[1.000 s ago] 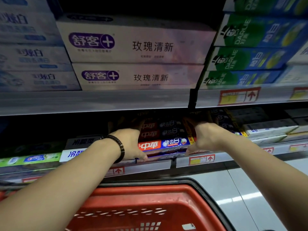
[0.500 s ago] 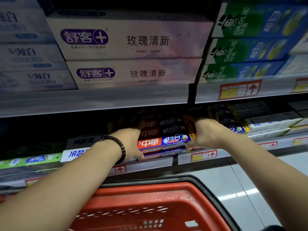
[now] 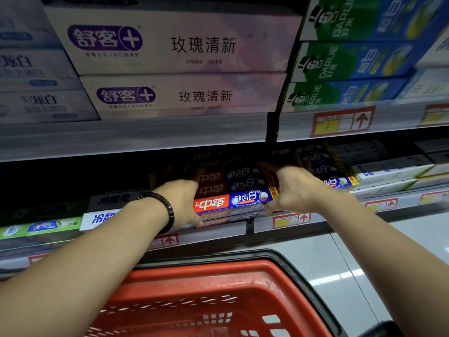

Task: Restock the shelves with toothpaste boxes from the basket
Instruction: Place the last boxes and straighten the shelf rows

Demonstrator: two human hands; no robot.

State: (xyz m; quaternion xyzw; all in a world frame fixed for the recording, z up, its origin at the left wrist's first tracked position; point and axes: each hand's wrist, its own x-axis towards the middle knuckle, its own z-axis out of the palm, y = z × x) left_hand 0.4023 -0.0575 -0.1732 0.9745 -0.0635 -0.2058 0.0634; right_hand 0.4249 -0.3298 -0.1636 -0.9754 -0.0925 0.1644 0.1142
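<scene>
Left grip (image 3: 181,203), beaded bracelet (image 3: 167,210) on that wrist, clasps the left end of the toothpaste stack (image 3: 233,190) on the lower shelf (image 3: 218,233). Right grip (image 3: 295,188) has the other end, fingers curled over the top. Red basket (image 3: 218,278) is right below. Pale pink boxes (image 3: 182,45) and green Darlie boxes (image 3: 340,62) sit on the upper shelf (image 3: 145,139).

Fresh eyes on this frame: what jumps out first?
The left hand and right hand grip the ends of a stack of red-and-blue toothpaste boxes on the dim lower shelf, centre frame. Below them sits the red basket; above, big pale boxes with purple logos fill the upper shelf.
</scene>
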